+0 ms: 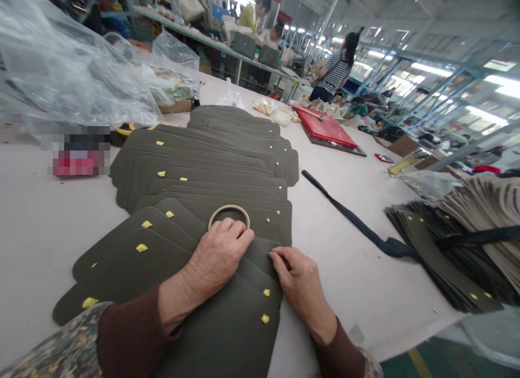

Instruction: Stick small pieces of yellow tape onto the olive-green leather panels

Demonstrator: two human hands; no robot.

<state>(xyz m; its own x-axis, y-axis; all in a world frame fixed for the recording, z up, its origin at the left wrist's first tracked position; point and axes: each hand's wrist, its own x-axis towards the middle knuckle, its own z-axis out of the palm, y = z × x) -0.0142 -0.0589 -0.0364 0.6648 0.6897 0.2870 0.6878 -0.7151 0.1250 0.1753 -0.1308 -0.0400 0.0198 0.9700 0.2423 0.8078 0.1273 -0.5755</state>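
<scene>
My left hand (221, 251) is closed around the near side of a roll of yellow tape (230, 207), just above the overlapping panels. My right hand (298, 278) pinches thumb and finger together at the right edge of a dark olive panel (219, 334); whatever lies between the fingertips is too small to make out. More olive panels (211, 156) fan out away from me in overlapping rows. Small yellow tape pieces (142, 248) stick to several of them, and metal studs (267, 220) show along the right side of others.
A dark strap (353, 218) runs across the pale table (341, 291) to stacked panels (442, 259) on the right. A red board (325, 126) with a hammer (311, 113) lies farther back. Clear plastic sheeting (73, 58) heaps at left. Other people stand in the background.
</scene>
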